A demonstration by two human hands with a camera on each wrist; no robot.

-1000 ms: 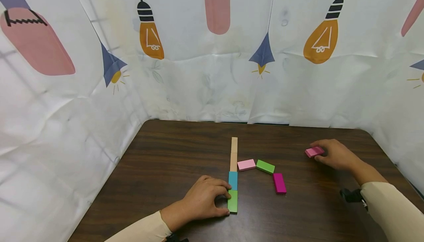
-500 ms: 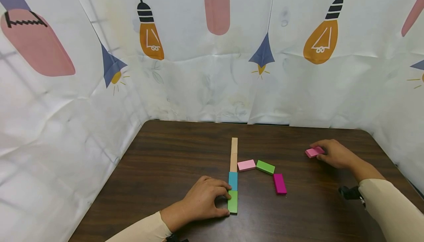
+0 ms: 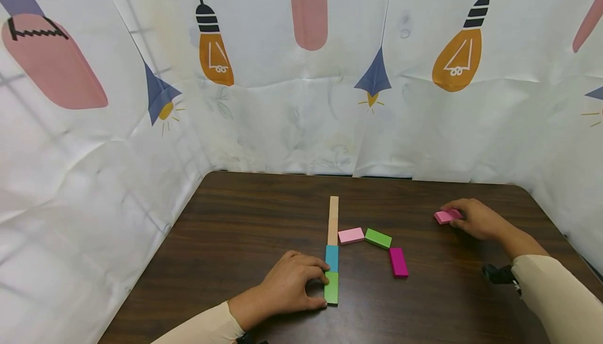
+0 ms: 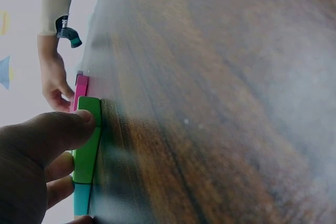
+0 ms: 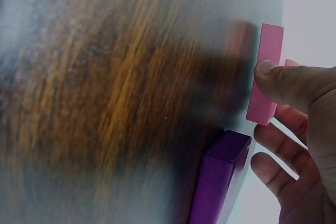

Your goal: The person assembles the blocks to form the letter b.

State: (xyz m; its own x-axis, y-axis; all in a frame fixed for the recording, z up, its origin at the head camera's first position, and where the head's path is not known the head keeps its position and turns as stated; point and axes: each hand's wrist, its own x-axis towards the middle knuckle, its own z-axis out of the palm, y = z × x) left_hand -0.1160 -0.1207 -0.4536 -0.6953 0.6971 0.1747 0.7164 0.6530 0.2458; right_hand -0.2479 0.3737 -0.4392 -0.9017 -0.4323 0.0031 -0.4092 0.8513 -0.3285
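I record almost no change over the last second: both hands keep their places, and only a slight turn of the pink block (image 3: 445,217) shows in the right hand (image 3: 477,219). In my judgement the layout gains nothing by it; that piece is not yet joined.

The right hand pinches the pink block between thumb and fingers, its other fingers loosely bent, at the right of the desk (image 3: 254,229); contact with the surface I cannot confirm.

The left hand (image 3: 289,282) lies with bent fingers against the green block (image 3: 332,294) and blue block (image 3: 332,258); whether it grips or merely steadies, I cannot tell.

Beyond these, a wood-coloured length (image 3: 333,218) continues the straight line. Right of it, a light pink block (image 3: 350,235), second green block (image 3: 378,238) and magenta block (image 3: 399,263) curve away.

I find no container in view.
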